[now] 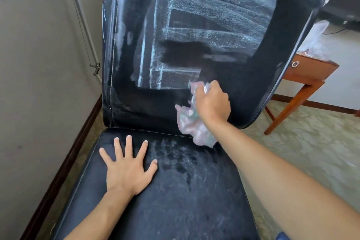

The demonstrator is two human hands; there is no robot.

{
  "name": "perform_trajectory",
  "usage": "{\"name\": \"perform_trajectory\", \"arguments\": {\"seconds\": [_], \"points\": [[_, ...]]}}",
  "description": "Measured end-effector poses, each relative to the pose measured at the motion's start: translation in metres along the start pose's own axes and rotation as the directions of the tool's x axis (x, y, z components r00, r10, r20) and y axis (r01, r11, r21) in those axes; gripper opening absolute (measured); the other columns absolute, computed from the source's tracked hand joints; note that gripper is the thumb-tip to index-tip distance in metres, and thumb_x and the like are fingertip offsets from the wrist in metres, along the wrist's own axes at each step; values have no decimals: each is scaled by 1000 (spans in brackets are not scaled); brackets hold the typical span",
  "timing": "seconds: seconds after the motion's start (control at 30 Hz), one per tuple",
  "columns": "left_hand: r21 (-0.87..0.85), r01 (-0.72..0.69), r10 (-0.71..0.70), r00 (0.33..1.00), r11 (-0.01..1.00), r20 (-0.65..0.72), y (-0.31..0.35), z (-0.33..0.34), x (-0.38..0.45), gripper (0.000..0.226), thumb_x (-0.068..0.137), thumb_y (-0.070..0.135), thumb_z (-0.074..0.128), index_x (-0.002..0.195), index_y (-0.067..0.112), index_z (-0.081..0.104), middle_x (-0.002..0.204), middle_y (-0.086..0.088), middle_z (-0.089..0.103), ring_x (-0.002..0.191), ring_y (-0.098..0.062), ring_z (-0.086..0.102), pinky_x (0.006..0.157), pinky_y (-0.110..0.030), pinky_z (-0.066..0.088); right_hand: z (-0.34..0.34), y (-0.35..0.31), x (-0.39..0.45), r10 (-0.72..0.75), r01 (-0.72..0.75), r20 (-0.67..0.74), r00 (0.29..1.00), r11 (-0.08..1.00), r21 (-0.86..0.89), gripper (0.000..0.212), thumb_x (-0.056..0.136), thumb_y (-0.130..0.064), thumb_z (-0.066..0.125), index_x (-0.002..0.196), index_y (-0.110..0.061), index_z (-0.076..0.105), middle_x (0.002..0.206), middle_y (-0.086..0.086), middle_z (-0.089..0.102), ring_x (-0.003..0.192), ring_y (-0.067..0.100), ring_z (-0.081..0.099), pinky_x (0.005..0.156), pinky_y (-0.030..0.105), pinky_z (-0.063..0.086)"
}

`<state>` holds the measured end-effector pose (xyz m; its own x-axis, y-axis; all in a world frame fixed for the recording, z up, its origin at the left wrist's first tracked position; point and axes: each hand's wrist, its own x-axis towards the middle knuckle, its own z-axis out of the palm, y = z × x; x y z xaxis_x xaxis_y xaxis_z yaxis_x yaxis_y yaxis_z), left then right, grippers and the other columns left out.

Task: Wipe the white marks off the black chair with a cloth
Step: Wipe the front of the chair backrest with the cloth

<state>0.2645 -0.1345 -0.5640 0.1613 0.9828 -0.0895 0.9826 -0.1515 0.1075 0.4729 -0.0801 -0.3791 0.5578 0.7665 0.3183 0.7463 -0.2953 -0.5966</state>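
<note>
Soft daylight fills the room from the right, bright on the pale wall [342, 76] there. A dull sheen lies on the chair [243, 87]. The cloth [191, 124] is motion-blurred. Straight lines bow at the edges, and the corners are soft.

The black chair [194, 191] runs off the frame, its backrest top and seat front cropped. A bunched cloth [191, 122] is motion-blurred, partly covered by the right hand [213, 101], whose fingers are hidden behind the knuckles. The wooden side table [303, 78] disappears behind the backrest; the items on it are unidentifiable.
</note>
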Motion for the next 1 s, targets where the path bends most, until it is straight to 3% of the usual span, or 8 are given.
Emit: {"name": "perform_trajectory", "arguments": {"seconds": [0.1,0.27,0.4,0.47,0.63,0.83,0.93,1.0], "points": [[0,2,-2,1000,1000,-10,-3,0,-1,82,91,82,0,164,46,-4,175,-8,-10,157,-44,-20,114,-76,-14,5,9,-10,1,0,41,999,1000,-17,31,98,-42,43,76,-21,36,77,0,55,74,31,56,62,38,38],[-9,1,-2,1000,1000,-12,-2,2,1,81,91,82,1,164,47,-5,175,-8,-10,157,-43,-21,114,-76,-15,-16,-33,22,-57,78,-161,985,989,128,33,102,-45,44,85,-18,43,78,-2,56,74,30,55,65,39,41],[-26,10,-11,1000,1000,-10,-3,1,-1,82,90,82,2,164,47,-2,176,-8,-8,158,-43,-19,115,-76,-15,6,-16,2,-1,-1,22,1000,999,53,34,101,-43,46,77,-19,38,73,-3,52,69,27,53,60,35,35],[-23,6,-6,1000,1000,-15,-2,1,-1,82,90,82,2,164,47,-2,176,-8,-8,158,-43,-19,115,-76,-14,7,-12,-4,-12,10,44,999,1000,29,34,98,-42,47,74,-20,37,75,-3,52,70,28,52,60,35,35],[-9,1,-1,1000,1000,-11,-2,2,1,82,91,82,2,164,47,-3,176,-8,-8,158,-43,-19,114,-76,-15,-21,-44,26,-50,61,-119,992,994,93,31,100,-44,46,86,-17,45,77,-5,51,78,29,57,66,38,42],[-16,5,-5,1000,1000,-6,-2,1,0,82,91,82,1,164,47,-3,175,-9,-10,157,-44,-20,115,-76,-14,10,-7,-10,-17,21,125,992,999,-33,30,96,-39,48,76,-18,39,74,-3,52,70,27,52,55,34,33],[-18,1,-1,1000,1000,-6,-3,0,0,81,91,82,1,164,47,-4,175,-8,-10,157,-43,-20,115,-76,-14,-7,-28,4,-82,82,3,997,996,-29,32,97,-44,49,85,-14,48,78,-2,55,76,30,56,64,37,42],[-17,-1,0,1000,1000,-8,-2,1,0,81,91,82,2,164,47,-3,175,-9,-9,157,-44,-20,115,-76,-14,-25,-53,22,-125,132,-115,985,990,55,31,99,-43,49,86,-16,47,76,-6,53,76,27,55,65,36,39]]}}
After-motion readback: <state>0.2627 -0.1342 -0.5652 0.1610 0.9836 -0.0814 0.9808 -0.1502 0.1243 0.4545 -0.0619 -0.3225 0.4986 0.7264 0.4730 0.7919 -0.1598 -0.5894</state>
